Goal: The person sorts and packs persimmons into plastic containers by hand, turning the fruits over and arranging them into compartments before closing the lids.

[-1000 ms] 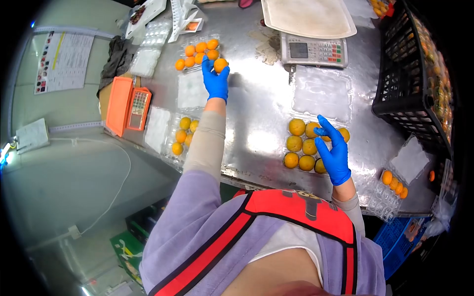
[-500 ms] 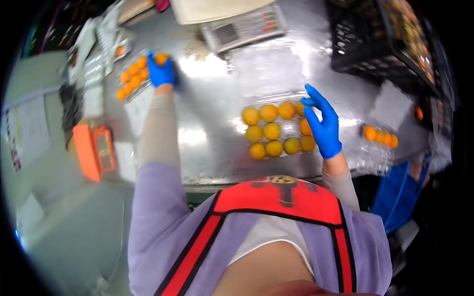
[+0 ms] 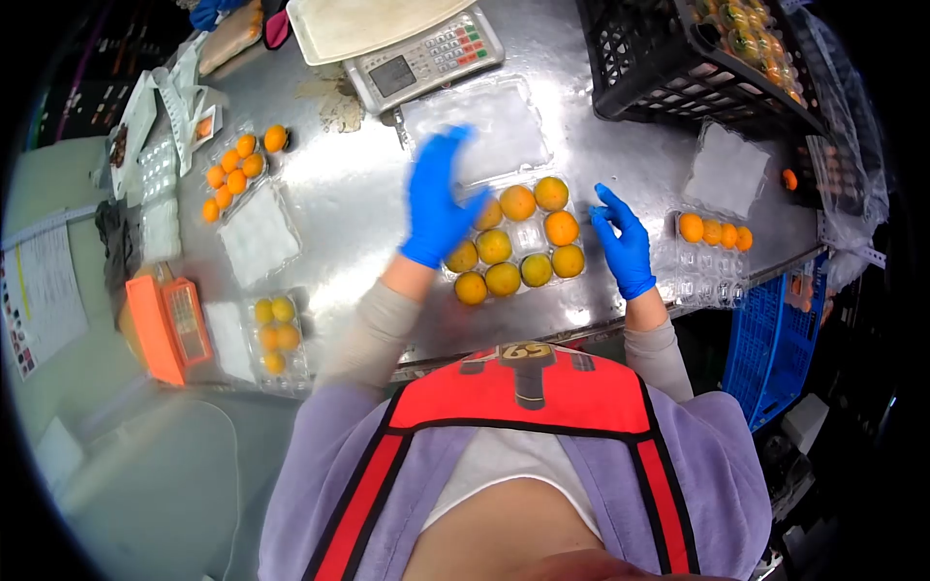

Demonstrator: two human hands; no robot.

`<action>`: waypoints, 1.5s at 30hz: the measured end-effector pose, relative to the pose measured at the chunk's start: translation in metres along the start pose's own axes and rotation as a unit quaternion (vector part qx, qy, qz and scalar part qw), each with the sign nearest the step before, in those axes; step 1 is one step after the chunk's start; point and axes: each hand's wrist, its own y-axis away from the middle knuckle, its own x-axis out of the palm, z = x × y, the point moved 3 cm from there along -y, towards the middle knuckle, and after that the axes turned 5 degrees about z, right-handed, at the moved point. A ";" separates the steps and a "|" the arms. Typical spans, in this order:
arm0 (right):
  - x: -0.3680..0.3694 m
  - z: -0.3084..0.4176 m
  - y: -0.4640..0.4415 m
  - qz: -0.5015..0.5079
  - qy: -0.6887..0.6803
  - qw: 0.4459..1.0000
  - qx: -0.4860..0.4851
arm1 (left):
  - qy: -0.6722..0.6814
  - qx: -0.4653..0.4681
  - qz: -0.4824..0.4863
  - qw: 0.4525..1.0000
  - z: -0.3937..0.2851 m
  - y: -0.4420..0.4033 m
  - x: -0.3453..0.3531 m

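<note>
A clear plastic tray (image 3: 526, 235) with several round orange fruits (image 3: 494, 246) lies in front of me, with one bare hollow in its middle row. My left hand (image 3: 434, 208), in a blue glove, is over the tray's upper left corner. Motion blurs its fingertips, but the thumb stands away from the fingers and no fruit shows in it. My right hand (image 3: 625, 247), also blue-gloved, hovers just right of the tray. Its thumb and fingers are apart with nothing between them. The big tray's clear lid (image 3: 480, 131) lies folded open behind the fruit.
At left is a smaller tray with orange fruits (image 3: 235, 181); another fruit tray (image 3: 281, 336) sits nearer me. A scale (image 3: 426, 58) stands at the back, a black crate (image 3: 639, 68) at back right. An orange device (image 3: 167, 329) is at left, a four-pocket fruit tray (image 3: 712, 276) at right.
My left hand has moved right, from the small left tray to the big tray, leaving an orange fruit behind at the left tray. My right hand has drawn clear of the big tray's right side.
</note>
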 end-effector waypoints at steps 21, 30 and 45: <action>-0.013 -0.014 0.056 0.047 -0.094 0.994 0.038 | 0.061 -0.111 -0.001 0.992 -0.037 0.124 0.001; -0.016 -0.011 0.057 0.018 -0.044 0.998 -0.041 | -0.083 0.116 0.115 0.983 -0.093 0.035 0.069; -0.039 -0.035 0.093 -0.028 -0.067 0.997 -0.001 | -0.118 0.162 0.279 0.939 -0.067 -0.004 0.105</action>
